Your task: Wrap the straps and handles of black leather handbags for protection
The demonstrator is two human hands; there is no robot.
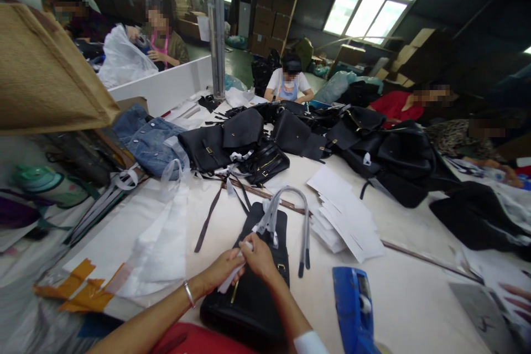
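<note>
at the far left of the surface (415, 304), a denim garment (155, 135) lies bunched near the edge, probably pushed there to be out of the way. nearer the person, thin white plastic sheets (161, 249) are spread loosely, perhaps so that one can be picked up without digging; strips of orange tape (81, 285) lie at the corner beside them, seemingly holding down its covering.

in the middle, the left hand (229, 269), a bangle at its wrist, is closed around a narrow white strip (226, 284), which slants down toward the person. the black bag (253, 310) lies flat on the surface right under the hands, wider end nearest the body, likely so that both arms can reach it with little stretch. the right hand (258, 255) is closed too, pinching the upper end of the strip, so the two grips seem meant to steady or fold it; the fingers hide exactly how.

just beyond, a pair of film-wrapped straps (307, 227) arches off the bag to the right, the wrapping presumably guarding against scuffs. beyond them lies a fanned stack of white paper (344, 221), its spread edges easy to lift singly. nearer, a blue tool (348, 304), perhaps a tape dispenser, sits within the right arm's reach.
</note>
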